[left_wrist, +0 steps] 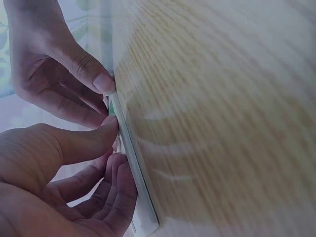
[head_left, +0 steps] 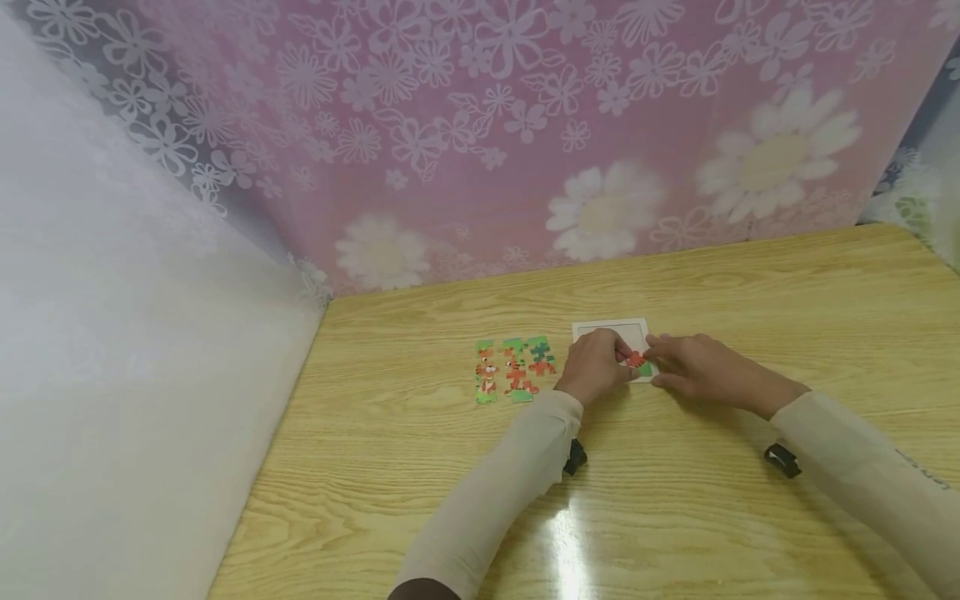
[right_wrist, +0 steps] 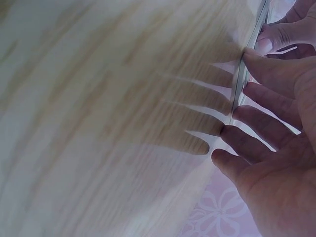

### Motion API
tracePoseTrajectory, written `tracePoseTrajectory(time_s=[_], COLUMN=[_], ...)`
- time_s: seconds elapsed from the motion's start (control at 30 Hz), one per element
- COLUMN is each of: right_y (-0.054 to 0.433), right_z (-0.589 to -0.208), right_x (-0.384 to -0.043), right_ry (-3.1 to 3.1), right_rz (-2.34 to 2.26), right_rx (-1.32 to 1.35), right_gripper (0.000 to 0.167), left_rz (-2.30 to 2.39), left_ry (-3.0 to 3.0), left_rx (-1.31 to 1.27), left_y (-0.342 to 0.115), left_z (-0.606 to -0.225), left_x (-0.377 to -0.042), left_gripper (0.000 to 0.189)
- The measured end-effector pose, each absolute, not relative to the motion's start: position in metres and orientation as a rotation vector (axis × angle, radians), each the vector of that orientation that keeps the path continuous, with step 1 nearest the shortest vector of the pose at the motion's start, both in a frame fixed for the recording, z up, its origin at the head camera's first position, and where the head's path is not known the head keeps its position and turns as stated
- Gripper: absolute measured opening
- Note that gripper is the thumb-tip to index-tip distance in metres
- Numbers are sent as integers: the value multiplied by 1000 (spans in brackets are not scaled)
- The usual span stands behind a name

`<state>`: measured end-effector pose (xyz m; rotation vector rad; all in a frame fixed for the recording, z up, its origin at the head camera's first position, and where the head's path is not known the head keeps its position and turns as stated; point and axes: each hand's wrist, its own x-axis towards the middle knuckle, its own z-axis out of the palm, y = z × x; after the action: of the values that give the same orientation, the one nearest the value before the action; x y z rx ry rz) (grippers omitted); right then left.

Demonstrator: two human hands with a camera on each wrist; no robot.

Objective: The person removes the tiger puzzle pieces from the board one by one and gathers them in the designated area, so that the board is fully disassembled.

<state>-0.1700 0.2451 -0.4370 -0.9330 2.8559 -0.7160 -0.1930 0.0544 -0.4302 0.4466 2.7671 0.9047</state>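
Observation:
A white puzzle tray (head_left: 609, 322) lies on the table, with a red and green jigsaw piece (head_left: 645, 370) in its near right corner. My left hand (head_left: 597, 363) reaches over the tray's left part and pinches a red puzzle piece (head_left: 636, 359) between thumb and fingers, low over the tray. In the left wrist view, the left thumb (left_wrist: 94, 143) partly hides that piece. My right hand (head_left: 697, 365) is at the tray's right side, its fingertips touching the edge. The right wrist view shows the right fingers (right_wrist: 266, 129) spread and fairly straight along the tray rim (right_wrist: 239, 81).
Left of the tray, several tiger-picture puzzle pieces lie in columns, including a left column (head_left: 486, 372) and a middle group (head_left: 517, 375). The wood-grain table (head_left: 390, 467) meets a pink floral curtain (head_left: 465, 167) behind and a white sheet (head_left: 150, 333) on the left.

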Motion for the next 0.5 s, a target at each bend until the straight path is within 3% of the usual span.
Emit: tracePoseTrajectory(time_s=[0.5], right_y=[246], right_z=[-437], right_x=[-172], right_ry=[2868], right_rz=[-715], right_rx=[-945], right_gripper=[40], left_rz=[962], left_ry=[2747], left_rx=[387], left_y=[55], left_z=[-430], left_x=[-194], left_gripper=[16])
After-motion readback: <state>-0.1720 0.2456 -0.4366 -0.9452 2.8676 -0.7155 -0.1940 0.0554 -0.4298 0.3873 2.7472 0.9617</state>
